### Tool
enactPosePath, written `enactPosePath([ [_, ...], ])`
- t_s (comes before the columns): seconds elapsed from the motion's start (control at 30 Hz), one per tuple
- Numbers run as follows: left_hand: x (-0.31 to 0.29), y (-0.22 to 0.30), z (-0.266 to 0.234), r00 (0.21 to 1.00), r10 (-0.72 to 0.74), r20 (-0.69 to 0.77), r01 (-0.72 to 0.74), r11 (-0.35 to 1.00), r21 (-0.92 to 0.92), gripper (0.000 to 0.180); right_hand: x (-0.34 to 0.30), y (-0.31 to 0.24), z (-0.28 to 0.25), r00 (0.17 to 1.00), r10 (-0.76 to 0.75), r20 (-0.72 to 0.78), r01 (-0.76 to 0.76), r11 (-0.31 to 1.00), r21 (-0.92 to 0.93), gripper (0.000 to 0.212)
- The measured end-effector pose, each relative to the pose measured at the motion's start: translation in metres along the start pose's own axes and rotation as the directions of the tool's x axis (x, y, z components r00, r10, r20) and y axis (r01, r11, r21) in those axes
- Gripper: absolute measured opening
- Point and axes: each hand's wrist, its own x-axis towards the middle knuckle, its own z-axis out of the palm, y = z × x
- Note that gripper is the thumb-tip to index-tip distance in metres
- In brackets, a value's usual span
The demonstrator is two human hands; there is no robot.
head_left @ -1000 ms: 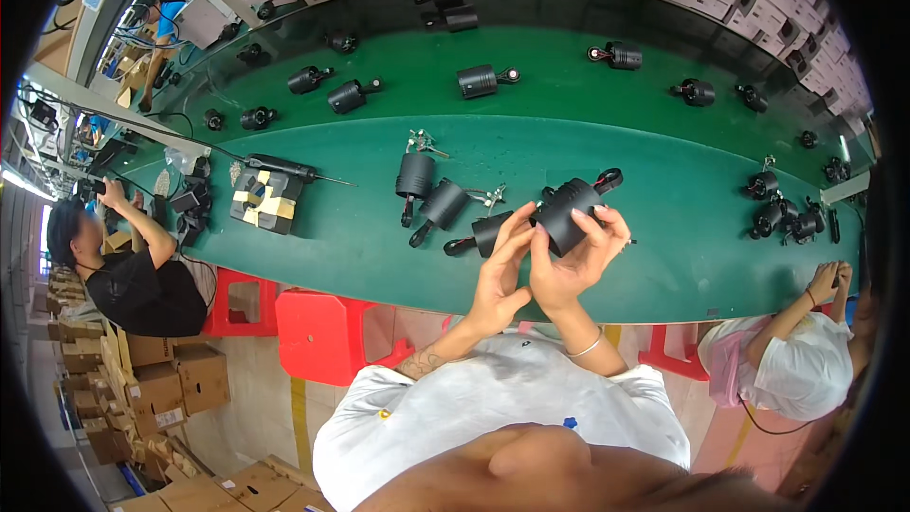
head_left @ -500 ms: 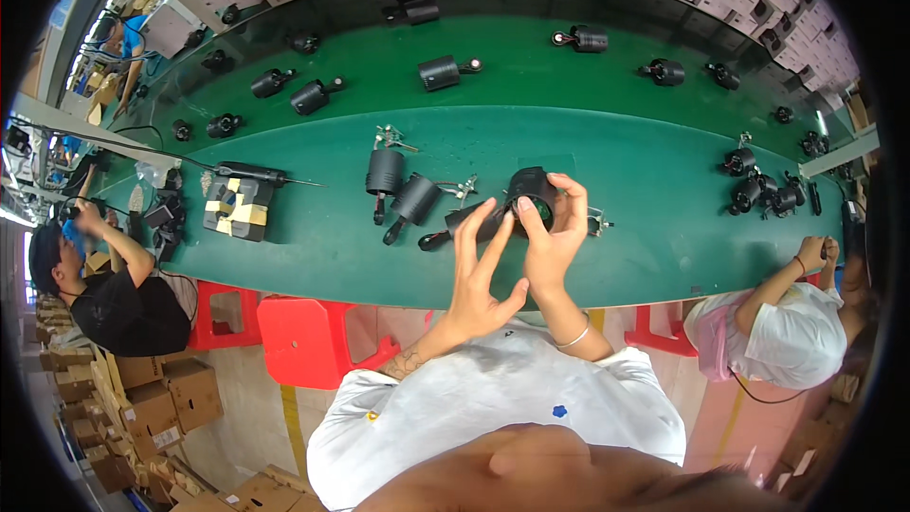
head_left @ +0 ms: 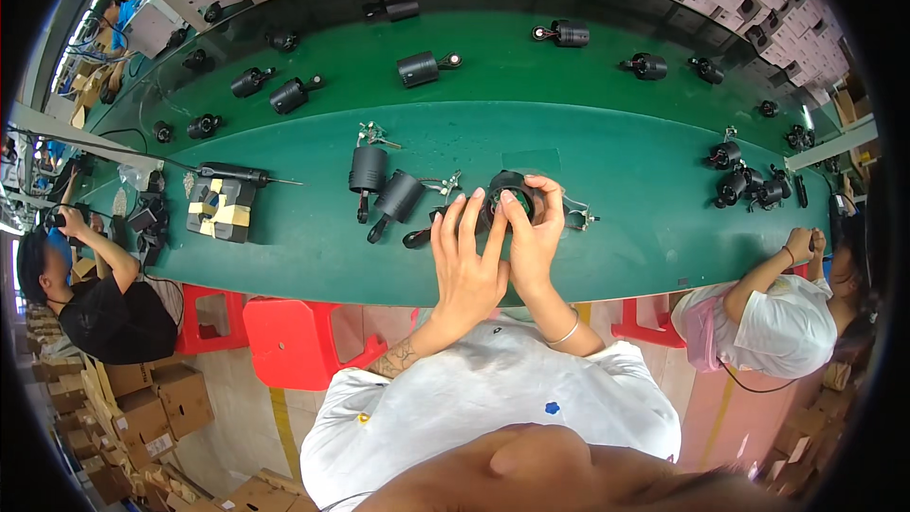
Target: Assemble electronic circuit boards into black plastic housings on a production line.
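My right hand (head_left: 538,245) grips a short black cylindrical housing (head_left: 513,178) just above the green table, with its round opening facing me and the thumb at the opening. My left hand (head_left: 469,256) lies against its left side, fingers stretched out; the index fingertip is close to the rim, and I cannot tell whether it touches. Another black housing (head_left: 417,239) lies partly hidden under the left fingers. Two more black housings, one upright-lying (head_left: 369,171) and one tilted (head_left: 399,195), rest to the left. A metal bracket (head_left: 580,215) shows right of my right hand.
An electric screwdriver (head_left: 232,172) lies by a black box with yellow tape (head_left: 220,210). More housings (head_left: 417,68) lie on the darker green strip beyond, and several cluster (head_left: 749,182) at right. Co-workers sit left (head_left: 118,313) and right (head_left: 782,322). A red stool (head_left: 289,346) stands behind the table edge.
My left hand has turned and moved in against the housing, its fingers closer together and its thumb drawn in. The right hand keeps its hold, and the whole view has shifted slightly.
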Motion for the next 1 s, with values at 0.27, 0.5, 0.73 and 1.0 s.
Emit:
enactPosePath([
  [0.27,-0.007,-0.001,0.012,0.990,-0.051,-0.128,0.033,0.990,-0.139,0.073,0.095,-0.013,0.015,0.772,-0.521,0.364,0.632,0.574,-0.520,0.053],
  [0.5,-0.042,0.001,0.031,0.998,-0.050,-0.030,0.041,0.973,-0.226,0.072,0.252,0.039,-0.023,0.802,-0.470,0.368,0.429,0.024,-0.903,0.053],
  [0.73,-0.065,-0.004,0.040,0.998,-0.065,0.006,0.066,0.990,-0.125,0.068,0.245,0.054,-0.026,0.887,-0.348,0.303,0.316,-0.020,-0.949,0.052],
  [1.0,-0.067,-0.011,0.050,0.996,-0.081,0.038,0.085,0.989,-0.122,0.062,0.154,-0.024,-0.070,0.792,0.112,0.600,0.560,0.255,-0.788,0.059],
])
